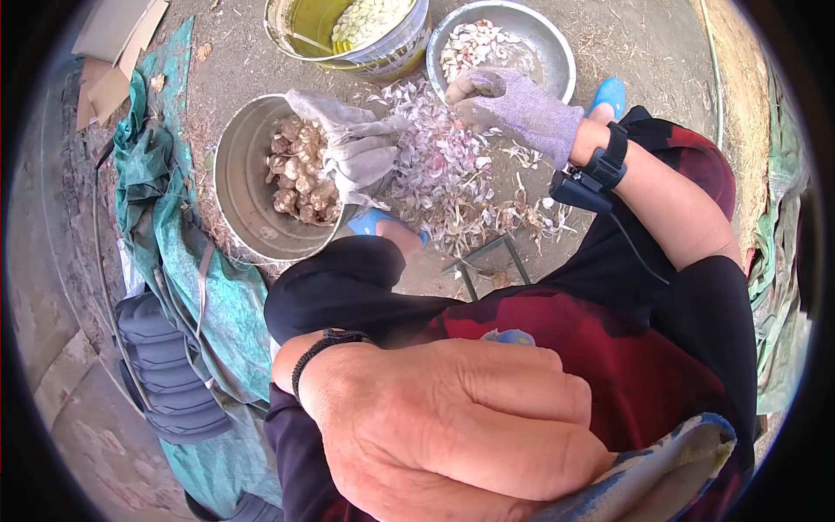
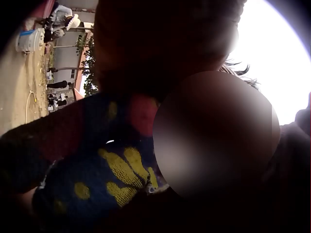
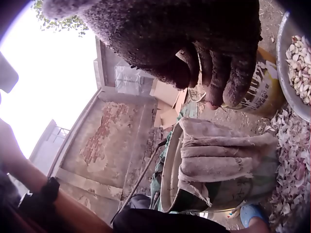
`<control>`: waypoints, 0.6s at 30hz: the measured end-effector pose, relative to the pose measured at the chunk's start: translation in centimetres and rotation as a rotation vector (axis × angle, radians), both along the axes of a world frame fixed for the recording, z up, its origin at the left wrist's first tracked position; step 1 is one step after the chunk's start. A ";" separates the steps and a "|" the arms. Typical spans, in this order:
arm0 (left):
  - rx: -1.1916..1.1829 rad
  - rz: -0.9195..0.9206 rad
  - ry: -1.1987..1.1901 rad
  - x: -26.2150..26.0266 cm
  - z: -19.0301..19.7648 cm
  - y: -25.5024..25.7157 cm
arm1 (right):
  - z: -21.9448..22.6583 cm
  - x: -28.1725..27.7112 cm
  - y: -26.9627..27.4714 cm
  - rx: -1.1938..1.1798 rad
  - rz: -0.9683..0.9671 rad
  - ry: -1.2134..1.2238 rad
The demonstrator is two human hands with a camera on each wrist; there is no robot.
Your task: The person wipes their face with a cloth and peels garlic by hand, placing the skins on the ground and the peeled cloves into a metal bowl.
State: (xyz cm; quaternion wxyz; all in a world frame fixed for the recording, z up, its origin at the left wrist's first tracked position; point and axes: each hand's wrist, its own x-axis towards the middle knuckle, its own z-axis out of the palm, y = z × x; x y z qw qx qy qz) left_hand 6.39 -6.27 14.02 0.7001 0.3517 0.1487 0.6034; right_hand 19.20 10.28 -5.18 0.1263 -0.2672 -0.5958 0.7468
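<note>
My bare left hand (image 1: 461, 418) is close under the head camera, its fingers curled round a blue patterned cloth (image 1: 670, 470) with a gaping edge. In the left wrist view that cloth (image 2: 116, 174) appears dark, with yellow and red patches. My right hand (image 1: 522, 117), in a soiled lavender glove, hovers by the near edge of a metal basin (image 1: 565, 70) containing garlic cloves (image 1: 470, 48). Its fingers bend loosely with nothing between them. A pale grey glove (image 1: 361, 148) hangs over the rim of a bucket (image 1: 239, 165) of garlic bulbs (image 1: 300, 174).
Behind stands a yellowish bucket (image 1: 404, 52) with peeled cloves in liquid. Garlic skins (image 1: 444, 165) cover the ground between the feet. A small metal frame (image 1: 491, 261) lies near the knees. Green sheeting (image 1: 235, 322) and cardboard (image 1: 109, 78) are at the left.
</note>
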 end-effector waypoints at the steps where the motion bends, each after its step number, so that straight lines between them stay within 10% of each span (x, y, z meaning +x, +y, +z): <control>1: 0.190 0.036 0.076 0.3 -0.5 -0.1 | 0.0 0.0 0.0 -0.010 -0.018 0.001; 4: 0.394 0.154 0.095 0.7 -0.3 -0.1 | -0.2 0.1 0.1 0.014 -0.026 -0.014; 6: 0.503 0.043 0.544 -2.3 1.9 1.2 | -0.1 0.0 0.2 0.053 -0.018 -0.027; 8: 0.701 0.025 0.277 -3.8 -0.6 0.4 | 0.0 0.1 0.1 0.080 0.008 -0.056; 12: 0.595 0.002 0.454 -2.9 4.4 0.1 | 0.5 -0.1 0.1 0.224 -0.023 -0.074; 14: -0.554 0.185 0.992 -1.6 8.9 -3.8 | -0.1 0.0 -0.3 0.209 -0.058 -0.048; 15: -0.669 0.047 0.765 -2.2 9.0 -2.8 | -0.2 -0.1 -0.3 0.194 -0.064 -0.064; 18: -0.204 0.365 0.866 -1.0 5.5 -4.3 | -0.3 -0.1 -0.2 0.157 -0.035 -0.066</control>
